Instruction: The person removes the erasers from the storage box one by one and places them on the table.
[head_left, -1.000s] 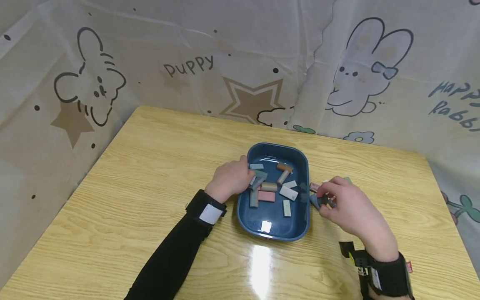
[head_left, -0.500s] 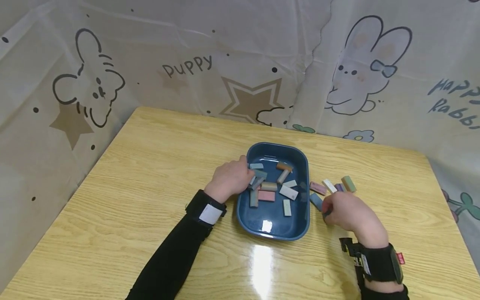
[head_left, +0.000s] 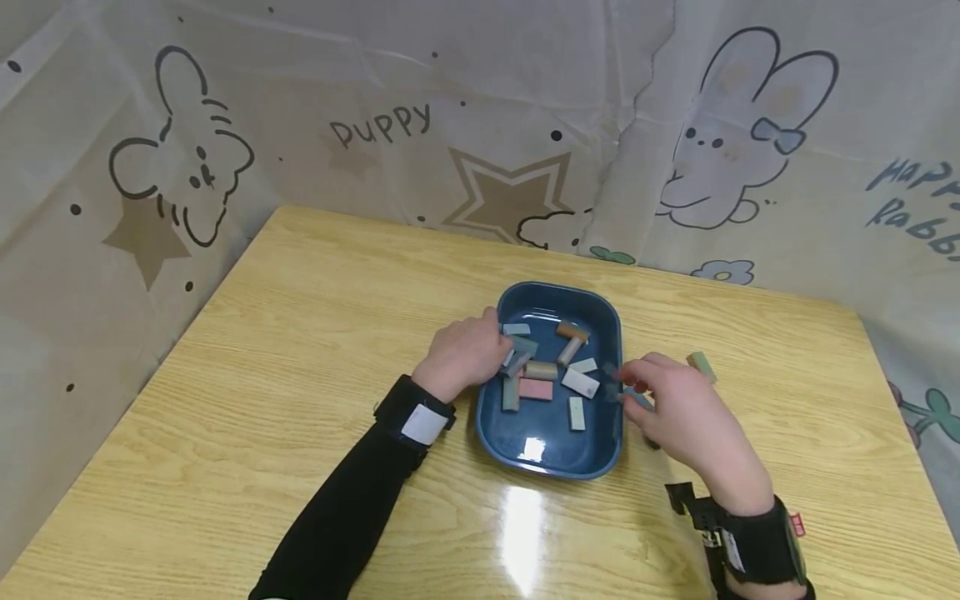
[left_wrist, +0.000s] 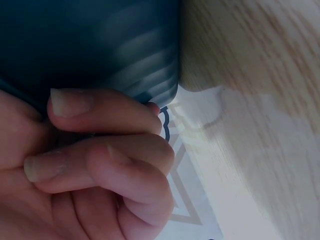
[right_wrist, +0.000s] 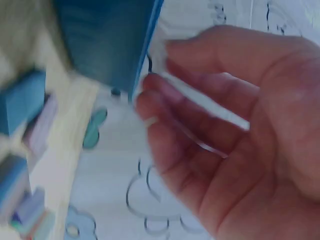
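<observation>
Item, one deep blue tray (head_left: 502, 437) with rounded corners, standing on the light wood table (head_left: 360, 292); your left hand (head_left: 463, 357) grips it at the left rim, its fingers curled by the outer wall in the left wrist view; your right hand (head_left: 693, 408) is at the opposite rim, fingers relaxed and slightly bent, a gap between them and the thumb in the right wrist view; whether its fingertips touch the rim you cannot tell.

Tray contents, left side: a light blue block (head_left: 516, 329); a teal block (head_left: 523, 343); a grey-blue block (head_left: 517, 364), lying aslant near your left thumb; a tan block (head_left: 542, 370); a pink block (head_left: 536, 389), just nearer to you; a grey-green block (head_left: 511, 395) at its left.

Tray contents, right side: an orange-brown block (head_left: 572, 332); a beige block (head_left: 570, 351), slanting close by it; two white blocks (head_left: 581, 383), side by side; a pale green block (head_left: 576, 414), lying apart and nearest you.

Outside the tray, to its right: a blue block (right_wrist: 22, 102) and a mauve block (right_wrist: 42, 125), blurred; a purple block (right_wrist: 30, 210), also blurred; a green block (head_left: 702, 367), beyond your right knuckles; a dark block (head_left: 652, 443), mostly hidden beneath that hand.
</observation>
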